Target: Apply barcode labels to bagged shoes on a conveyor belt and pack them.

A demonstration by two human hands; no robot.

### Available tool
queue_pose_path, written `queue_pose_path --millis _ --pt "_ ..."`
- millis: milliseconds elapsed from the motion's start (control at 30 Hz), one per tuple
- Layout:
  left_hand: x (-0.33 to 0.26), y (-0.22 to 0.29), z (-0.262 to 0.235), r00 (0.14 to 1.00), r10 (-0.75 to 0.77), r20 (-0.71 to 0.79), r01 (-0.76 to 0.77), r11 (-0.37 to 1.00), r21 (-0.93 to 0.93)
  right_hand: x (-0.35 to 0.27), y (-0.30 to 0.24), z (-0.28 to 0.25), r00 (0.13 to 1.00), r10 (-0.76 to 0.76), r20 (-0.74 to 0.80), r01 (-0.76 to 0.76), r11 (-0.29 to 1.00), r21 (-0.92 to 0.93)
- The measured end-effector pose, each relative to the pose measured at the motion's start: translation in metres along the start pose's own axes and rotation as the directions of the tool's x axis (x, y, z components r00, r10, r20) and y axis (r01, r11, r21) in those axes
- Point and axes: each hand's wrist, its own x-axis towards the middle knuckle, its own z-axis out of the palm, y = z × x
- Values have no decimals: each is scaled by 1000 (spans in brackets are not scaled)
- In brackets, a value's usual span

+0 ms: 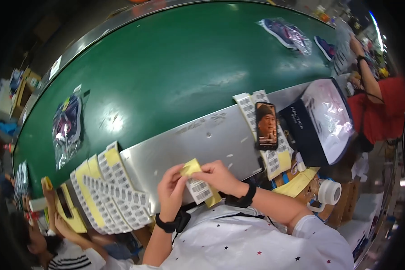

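Close in front of me, a strip of white barcode labels on yellow backing (200, 191) is held between both hands. My left hand (170, 183) pinches its upper left edge, and my right hand (220, 177) pinches the top from the other side. The strip's lower end hangs toward my white shirt. To the left of my hands, overlapping barcode label sheets (117, 189) drape over the metal ledge (189, 139). More label strips (274, 158) lie to the right, partly under a phone (266, 126) with a lit screen.
Beyond the ledge runs a green conveyor belt (166, 67). Bagged shoes (68, 121) lie on it at left, others (287, 36) at far right. A dark box (297, 130) with plastic stands right, near a white jug (329, 192). Co-workers are at left and in red (382, 108) at right.
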Motion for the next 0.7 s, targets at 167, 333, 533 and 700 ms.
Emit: queue_pose_path --millis 167,333,533,700 --pt "-10 20 -7 998 53 14 -52 998 -38 -9 -29 12 995 -54 83 63 991 -119" --pt "-22 28 -7 994 90 -58 -88 996 34 -19 -40 15 994 -76 74 79 996 -50" --pt "-24 44 -13 989 95 -112 -92 995 30 -22 -56 25 989 -139 44 138 990 18" --pt "-21 60 -19 988 102 -113 -85 985 149 -20 -81 31 928 -371 -24 362 917 -166"
